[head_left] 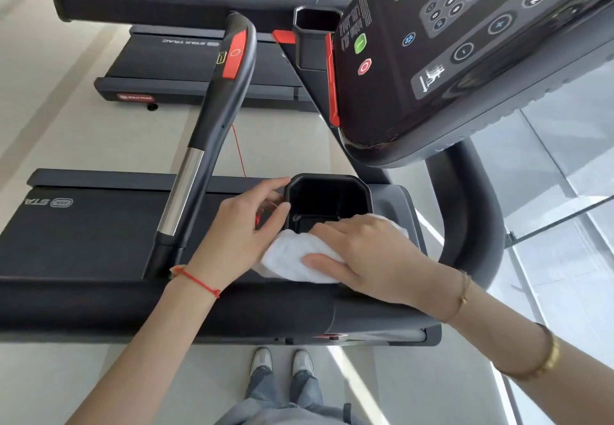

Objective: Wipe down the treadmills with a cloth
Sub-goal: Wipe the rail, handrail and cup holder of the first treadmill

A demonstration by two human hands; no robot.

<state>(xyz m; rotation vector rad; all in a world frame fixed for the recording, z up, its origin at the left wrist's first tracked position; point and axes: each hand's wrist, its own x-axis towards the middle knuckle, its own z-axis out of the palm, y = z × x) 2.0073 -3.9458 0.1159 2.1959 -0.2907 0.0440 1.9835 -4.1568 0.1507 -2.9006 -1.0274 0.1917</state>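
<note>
A person stands beside a black treadmill (99, 235), looking down at both hands. The right hand (362, 258) lies flat with straight fingers on a white, ribbed cloth (292, 255), pressing it against the near rim of a black, eight-sided plastic cup holder (329, 201). The cloth bunches out past the fingertips toward the left hand (242, 225), which touches it. The left thumb and forefinger curl round the holder's left rim, gripping it. The holder's dark hollow opens just beyond the right fingertips; what lies inside it cannot be told. Left of the left hand, a smooth black handrail (212, 108) with a chrome section rises, leaving open belt surface beyond it. Above the holder hangs the glossy button console (465, 52).
</note>
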